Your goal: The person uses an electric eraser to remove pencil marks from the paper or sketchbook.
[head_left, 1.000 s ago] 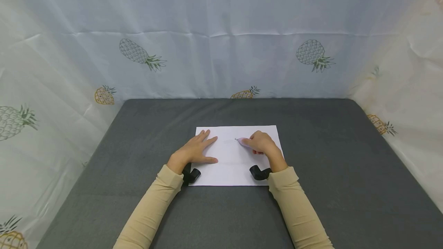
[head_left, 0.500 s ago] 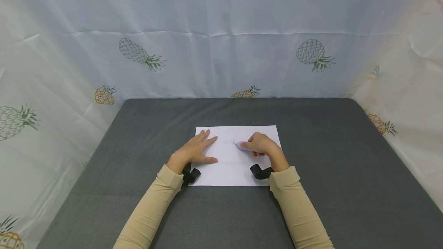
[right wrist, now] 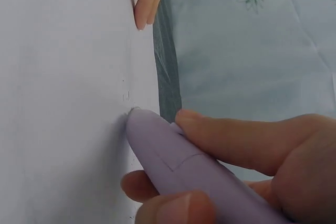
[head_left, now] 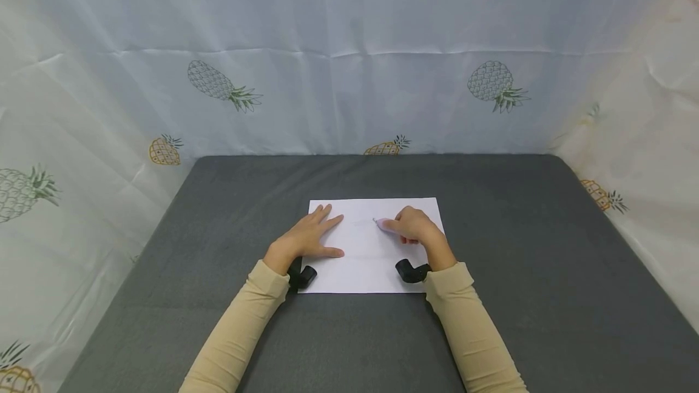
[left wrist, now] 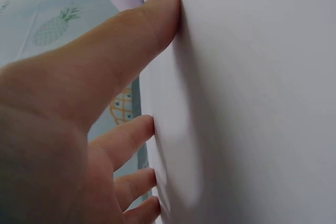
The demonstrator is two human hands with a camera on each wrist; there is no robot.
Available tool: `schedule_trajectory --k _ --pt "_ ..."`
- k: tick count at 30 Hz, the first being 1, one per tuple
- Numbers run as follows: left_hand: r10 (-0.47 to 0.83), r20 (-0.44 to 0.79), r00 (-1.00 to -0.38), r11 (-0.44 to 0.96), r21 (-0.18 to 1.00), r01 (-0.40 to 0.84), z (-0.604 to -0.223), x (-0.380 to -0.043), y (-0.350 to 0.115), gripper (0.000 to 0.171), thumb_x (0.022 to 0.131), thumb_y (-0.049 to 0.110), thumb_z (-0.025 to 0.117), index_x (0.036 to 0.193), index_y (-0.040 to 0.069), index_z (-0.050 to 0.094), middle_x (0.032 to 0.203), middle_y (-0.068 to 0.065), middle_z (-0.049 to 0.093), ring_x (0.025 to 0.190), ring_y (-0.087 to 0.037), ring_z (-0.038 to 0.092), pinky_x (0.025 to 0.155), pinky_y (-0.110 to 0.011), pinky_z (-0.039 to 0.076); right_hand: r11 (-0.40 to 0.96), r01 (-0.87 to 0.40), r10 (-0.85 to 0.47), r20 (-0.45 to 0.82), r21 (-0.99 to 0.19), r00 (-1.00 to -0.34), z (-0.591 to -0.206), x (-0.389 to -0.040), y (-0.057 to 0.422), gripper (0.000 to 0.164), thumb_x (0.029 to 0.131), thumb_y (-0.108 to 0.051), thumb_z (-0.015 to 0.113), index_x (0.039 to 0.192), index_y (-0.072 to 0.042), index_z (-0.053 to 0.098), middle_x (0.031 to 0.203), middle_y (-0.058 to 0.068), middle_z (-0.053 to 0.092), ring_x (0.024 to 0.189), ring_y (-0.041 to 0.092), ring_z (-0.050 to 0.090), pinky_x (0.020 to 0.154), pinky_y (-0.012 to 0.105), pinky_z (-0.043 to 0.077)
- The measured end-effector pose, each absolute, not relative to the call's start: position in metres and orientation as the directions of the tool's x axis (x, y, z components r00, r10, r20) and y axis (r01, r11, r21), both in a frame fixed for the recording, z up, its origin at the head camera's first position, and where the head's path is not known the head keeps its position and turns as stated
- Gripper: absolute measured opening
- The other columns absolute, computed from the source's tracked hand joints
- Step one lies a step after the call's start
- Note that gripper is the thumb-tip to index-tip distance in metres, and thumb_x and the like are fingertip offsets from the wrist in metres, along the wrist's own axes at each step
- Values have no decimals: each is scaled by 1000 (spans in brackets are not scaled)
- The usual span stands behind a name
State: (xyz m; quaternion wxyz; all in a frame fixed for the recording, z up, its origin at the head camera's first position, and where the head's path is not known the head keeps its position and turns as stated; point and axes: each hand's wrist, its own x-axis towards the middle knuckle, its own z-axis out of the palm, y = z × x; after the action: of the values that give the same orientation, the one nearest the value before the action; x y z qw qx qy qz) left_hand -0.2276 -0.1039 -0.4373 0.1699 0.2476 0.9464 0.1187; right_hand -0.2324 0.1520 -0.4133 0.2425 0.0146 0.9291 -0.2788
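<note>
A white sheet of paper (head_left: 360, 272) lies on the dark grey table. My left hand (head_left: 307, 236) rests on its left part with fingers spread, and the thumb and fingertips press on the paper (left wrist: 262, 103) in the left wrist view. My right hand (head_left: 416, 227) grips a lilac, tapered pen-like tool (head_left: 389, 226) over the right half of the sheet. In the right wrist view the tool (right wrist: 178, 166) shows a seam, and its rounded tip is right at the paper. Small dark marks (right wrist: 126, 96) lie on the sheet near that tip. Its rear end is hidden by my palm.
Black wrist camera mounts (head_left: 411, 271) sit at both wrists, over the near part of the sheet. Grey tabletop (head_left: 508, 223) surrounds the paper. Pale curtains (head_left: 349, 102) printed with pineapples hang behind the table and along both sides.
My right hand with the lilac tool has shifted slightly left and toward me, then back right and away. The left hand and the paper have stayed in place.
</note>
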Motion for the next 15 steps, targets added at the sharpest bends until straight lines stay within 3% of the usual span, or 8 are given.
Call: schedule_trajectory --k 7,15 --pt "519 -251 -817 842 319 436 -437 -227 -105 84 86 51 66 152 14 29 163 -19 12 152 -40 9 122 -56 19 843 143 -166 -503 -519 -848 -413 -232 156 45 93 -43 59 64 -9 57 47 -2 44 43 10 36 45 22 30" --pt "515 -250 -820 845 309 436 -438 -227 -104 84 85 51 66 152 15 30 163 -19 13 152 -40 10 121 -56 20 835 172 -96 -447 -522 -890 -413 -234 159 45 94 -43 56 70 -6 62 49 -2 46 44 10 37 47 22 32"
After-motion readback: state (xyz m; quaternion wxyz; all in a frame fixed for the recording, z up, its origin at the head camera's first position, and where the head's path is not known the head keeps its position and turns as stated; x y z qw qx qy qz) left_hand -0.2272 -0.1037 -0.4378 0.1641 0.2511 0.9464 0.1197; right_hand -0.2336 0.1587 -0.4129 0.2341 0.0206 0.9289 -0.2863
